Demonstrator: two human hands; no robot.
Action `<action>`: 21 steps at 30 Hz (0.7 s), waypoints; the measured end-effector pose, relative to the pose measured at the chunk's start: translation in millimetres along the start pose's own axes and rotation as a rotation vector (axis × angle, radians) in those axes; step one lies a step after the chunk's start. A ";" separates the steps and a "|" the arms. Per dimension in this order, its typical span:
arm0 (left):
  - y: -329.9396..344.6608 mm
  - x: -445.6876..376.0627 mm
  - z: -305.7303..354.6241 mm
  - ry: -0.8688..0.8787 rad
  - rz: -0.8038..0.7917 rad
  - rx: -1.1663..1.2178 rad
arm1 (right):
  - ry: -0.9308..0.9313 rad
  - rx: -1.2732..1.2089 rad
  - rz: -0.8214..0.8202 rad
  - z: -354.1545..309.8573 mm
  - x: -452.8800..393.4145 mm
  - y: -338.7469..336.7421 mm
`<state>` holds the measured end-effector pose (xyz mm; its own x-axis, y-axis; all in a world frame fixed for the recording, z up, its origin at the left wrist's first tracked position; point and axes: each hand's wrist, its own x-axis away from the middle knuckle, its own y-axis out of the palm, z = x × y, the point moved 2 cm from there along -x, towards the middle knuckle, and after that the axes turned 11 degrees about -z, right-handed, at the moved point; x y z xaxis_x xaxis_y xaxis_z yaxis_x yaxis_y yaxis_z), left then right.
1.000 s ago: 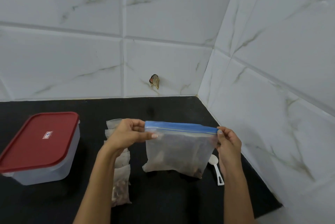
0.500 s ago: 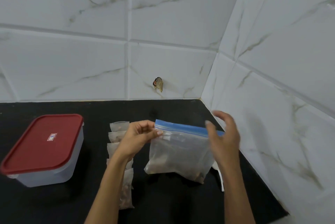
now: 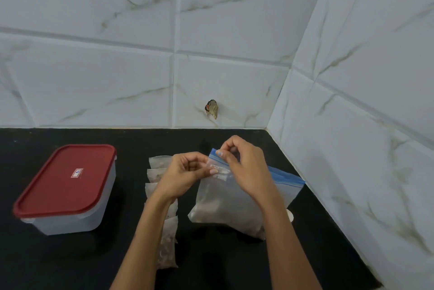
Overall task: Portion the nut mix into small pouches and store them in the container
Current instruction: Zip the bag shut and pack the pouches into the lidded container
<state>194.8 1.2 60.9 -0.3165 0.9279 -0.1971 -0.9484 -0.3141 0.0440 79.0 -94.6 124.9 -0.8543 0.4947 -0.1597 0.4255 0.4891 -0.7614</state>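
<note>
The bag [image 3: 234, 200], clear with a blue zip strip, stands on the black desk [image 3: 211, 264] with brown nut mix [image 3: 225, 214] settled in its lower part. Both hands work at its top left corner. The left hand [image 3: 185, 173] has its fingers [image 3: 212, 171] curled, pinching the clear plastic just under the strip. The right hand [image 3: 244, 165] has its fingers [image 3: 219, 153] curled too, pinching the blue strip at the corner, just above the left fingers.

Left of the left fingers, partly under that forearm, a column of small clear pouches [image 3: 164, 207] lies on the desk; the nearest ones show brown mix inside, and the count is unclear. Below the right forearm, just beside the bag, the white bowl of a spoon [image 3: 290, 215] peeks out.

Well left of both hands sits the box [image 3: 77, 217], translucent, its red lid [image 3: 67, 179] on; its contents cannot be made out.
</note>
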 end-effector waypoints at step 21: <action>0.9 -4.8 -6.3 0.023 0.068 0.019 | 0.079 -0.091 -0.233 8.5 -9.3 -10.9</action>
<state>195.6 -4.7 55.8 -0.3796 0.8997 -0.2154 -0.9251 -0.3721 0.0761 79.8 -110.6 129.4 -0.9079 0.4139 0.0659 0.2480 0.6573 -0.7117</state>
